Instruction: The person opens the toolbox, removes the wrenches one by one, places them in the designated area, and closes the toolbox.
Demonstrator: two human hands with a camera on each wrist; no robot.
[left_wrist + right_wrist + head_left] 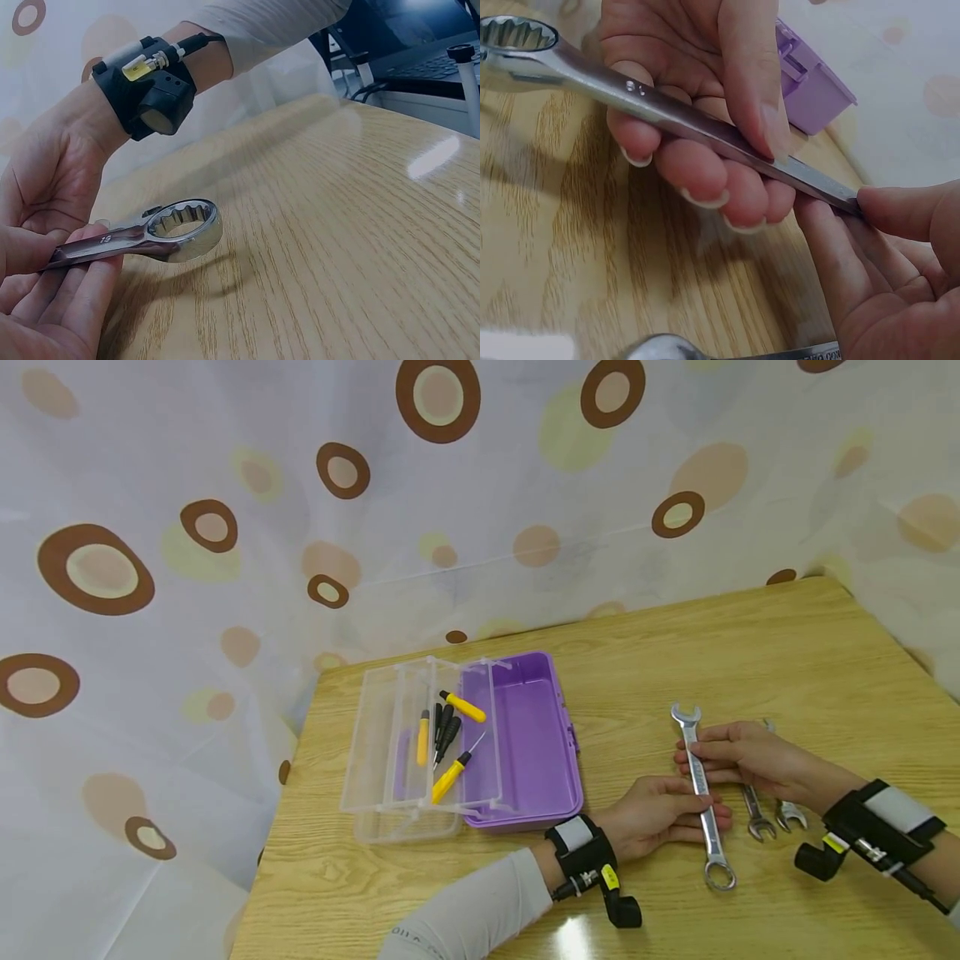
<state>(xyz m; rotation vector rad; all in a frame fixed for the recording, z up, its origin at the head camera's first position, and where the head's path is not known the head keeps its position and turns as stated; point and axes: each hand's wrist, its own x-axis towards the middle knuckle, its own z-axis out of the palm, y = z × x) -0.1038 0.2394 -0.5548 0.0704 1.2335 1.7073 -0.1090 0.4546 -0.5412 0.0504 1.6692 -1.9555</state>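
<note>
A silver combination wrench (710,833) is held off the wooden table by both hands, its open jaw end pointing to the back and its ring end (184,229) to the front. My left hand (651,817) pinches the shaft nearer the ring, thumb on top and fingers beneath. Farther up the shaft, my right hand (753,756) grips it between thumb and fingers. In the right wrist view the wrench (660,105) runs from the left hand (682,45) to the right hand (900,300). Two smaller wrenches, one (756,817) beside another (791,815), lie partly hidden under the right forearm.
Left of the hands stands an open purple toolbox (572,777) with clear trays (375,735) swung out. Several yellow- and black-handled screwdrivers (450,777) lie in the trays. A patterned cloth (525,485) hangs behind the table (637,660). A laptop (435,60) appears in the left wrist view.
</note>
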